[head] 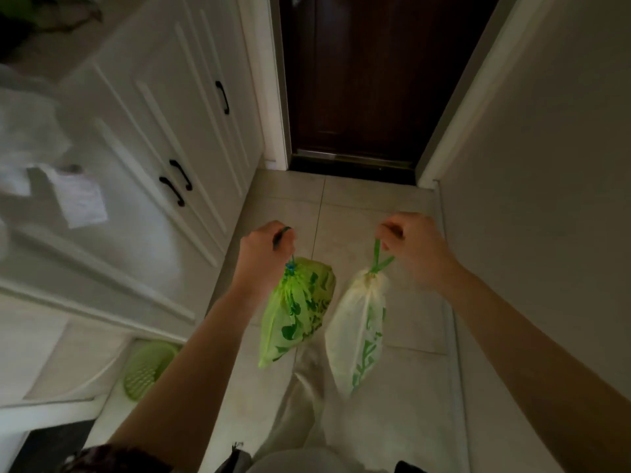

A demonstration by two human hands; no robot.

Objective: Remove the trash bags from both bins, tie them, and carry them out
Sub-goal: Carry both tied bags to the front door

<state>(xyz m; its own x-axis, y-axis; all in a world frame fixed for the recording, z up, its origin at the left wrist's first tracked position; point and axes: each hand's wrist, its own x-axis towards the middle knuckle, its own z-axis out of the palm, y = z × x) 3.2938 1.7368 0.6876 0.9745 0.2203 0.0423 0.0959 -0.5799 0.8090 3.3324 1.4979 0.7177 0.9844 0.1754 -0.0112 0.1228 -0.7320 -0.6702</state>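
Note:
My left hand (264,250) grips the drawstring of a bright green trash bag (297,308) with a darker green leaf print. The bag hangs tied below my fist. A pale, whitish trash bag (356,329) with a green print hangs from its green drawstring loop, which my right hand (409,247) pinches. Both bags dangle side by side above the tiled floor (345,213), a little apart, in front of my legs.
A dark wooden door (368,80) stands shut straight ahead at the end of a narrow passage. White cabinets (164,131) with black handles line the left, a plain wall (546,165) the right. A green basket (146,370) lies low at the left.

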